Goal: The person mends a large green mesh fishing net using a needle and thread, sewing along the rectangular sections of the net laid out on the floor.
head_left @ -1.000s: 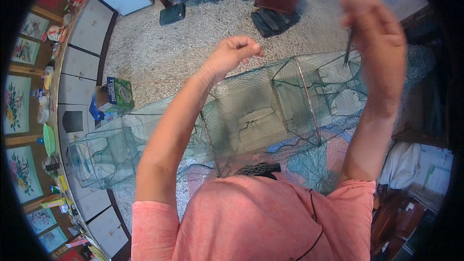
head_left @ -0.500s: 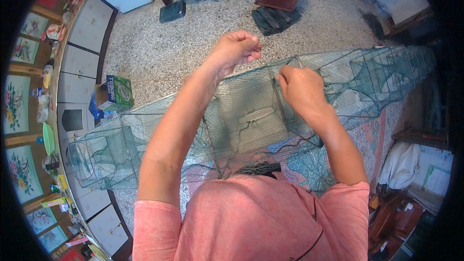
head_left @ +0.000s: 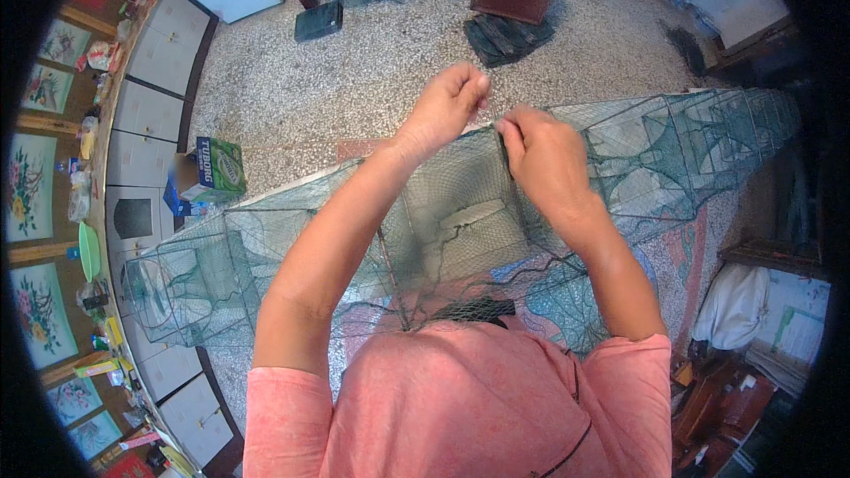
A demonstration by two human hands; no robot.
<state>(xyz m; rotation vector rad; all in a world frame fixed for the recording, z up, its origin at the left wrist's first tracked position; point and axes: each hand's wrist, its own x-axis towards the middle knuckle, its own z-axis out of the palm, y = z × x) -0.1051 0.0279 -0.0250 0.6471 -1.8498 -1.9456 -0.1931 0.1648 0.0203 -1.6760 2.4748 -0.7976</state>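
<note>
Two bare arms reach out over a long green net trap, and from where I stand the hands come nearly together above its far edge. The trap lies stretched crosswise in front of the person, from near the cabinets on the left to the dark corner on the right, its mesh held out by thin frames.

The left arm runs out almost straight, slanting inward across the netting, and the left hand hangs just past the far edge. Its fingers are curled in, thumb up against the forefinger — I can't tell whether anything fine is caught between them.

The right arm is bent more, elbow out to the side, forearm angling in toward the middle. The right hand is back-side up at the top of one frame, fingers folded down, thumb and forefinger drawn together at the mesh; what they grip, if anything, the knuckles hide from me.

Both arms come out of the short sleeves of a pink shirt. A green box stands near the cabinets, and a dark folded bundle lies on the speckled floor beyond the hands.
</note>
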